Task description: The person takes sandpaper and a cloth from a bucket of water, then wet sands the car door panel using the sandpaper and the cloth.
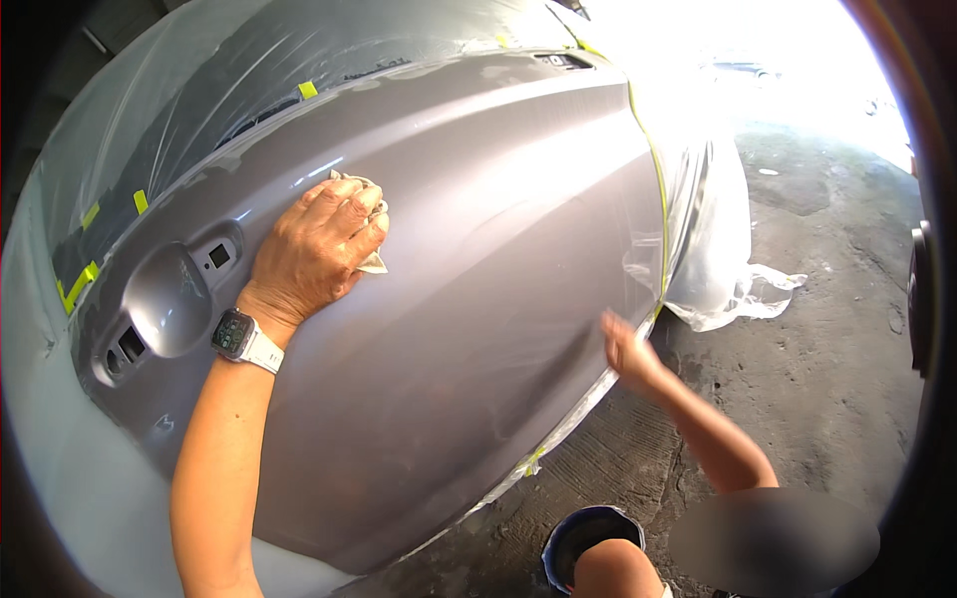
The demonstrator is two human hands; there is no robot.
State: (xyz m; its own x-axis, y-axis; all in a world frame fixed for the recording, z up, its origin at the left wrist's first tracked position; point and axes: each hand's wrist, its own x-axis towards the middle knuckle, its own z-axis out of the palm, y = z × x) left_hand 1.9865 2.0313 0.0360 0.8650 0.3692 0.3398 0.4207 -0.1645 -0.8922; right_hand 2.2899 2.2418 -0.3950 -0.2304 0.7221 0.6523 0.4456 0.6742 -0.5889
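The left hand (pixel 321 237) curled over a bunched cloth (pixel 374 264) against the panel (pixel 449 359) — likely for steady contact — while the right hand was out of view.

Head camera: worn on the person's head, the left of a side-by-side fisheye pair.
Car door (pixel 469 329): faced from above at a downward slant, near enough to fill the middle.
Left hand (pixel 309 239): seen from behind and above, its arm (pixel 221 458) rising from the lower edge.
Floor (pixel 817 259): farther off, right of the door.
Lens: wide, bowing straight edges toward the rim.
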